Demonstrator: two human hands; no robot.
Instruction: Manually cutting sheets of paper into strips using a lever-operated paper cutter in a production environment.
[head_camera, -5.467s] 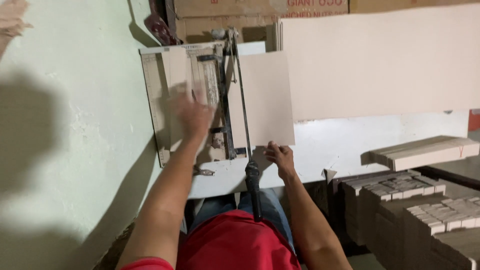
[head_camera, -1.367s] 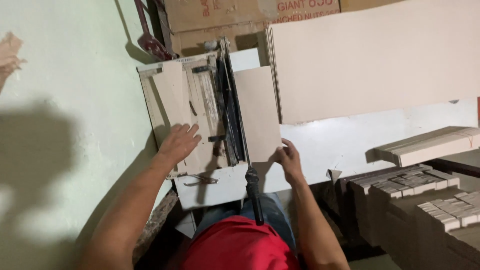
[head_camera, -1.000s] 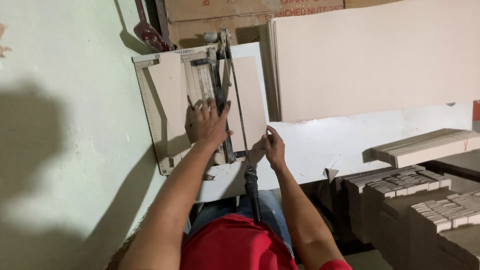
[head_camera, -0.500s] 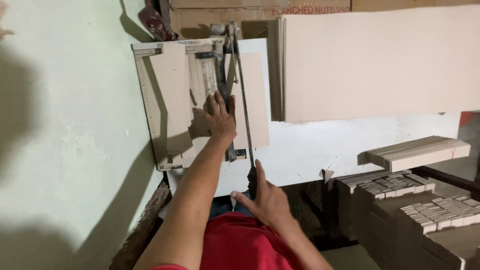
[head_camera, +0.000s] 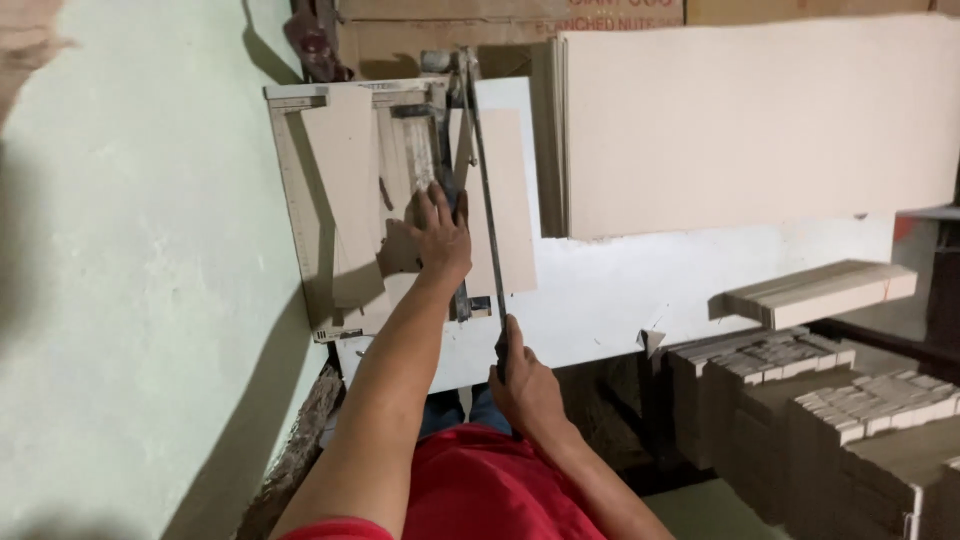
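Note:
A lever paper cutter (head_camera: 300, 210) sits on a white table (head_camera: 640, 290) against a pale green wall. My left hand (head_camera: 437, 232) presses flat on the cardboard sheet (head_camera: 505, 200) and the clamp bar beside the blade. My right hand (head_camera: 522, 385) grips the black handle of the long cutter arm (head_camera: 487, 200), near the table's front edge. The arm lies low over the sheet. A cut cardboard strip (head_camera: 345, 190) rests on the cutter bed to the left.
A stack of large cardboard sheets (head_camera: 760, 120) lies on the table to the right. Bundles of cut cardboard strips (head_camera: 820, 400) are piled lower right, with one bundle (head_camera: 820, 292) on top. Brown cartons (head_camera: 500, 20) stand behind the cutter.
My left hand moved from the cutter's front edge up onto the sheet by the blade. My right hand left the table edge, took the handle, and pulled the arm down toward me.

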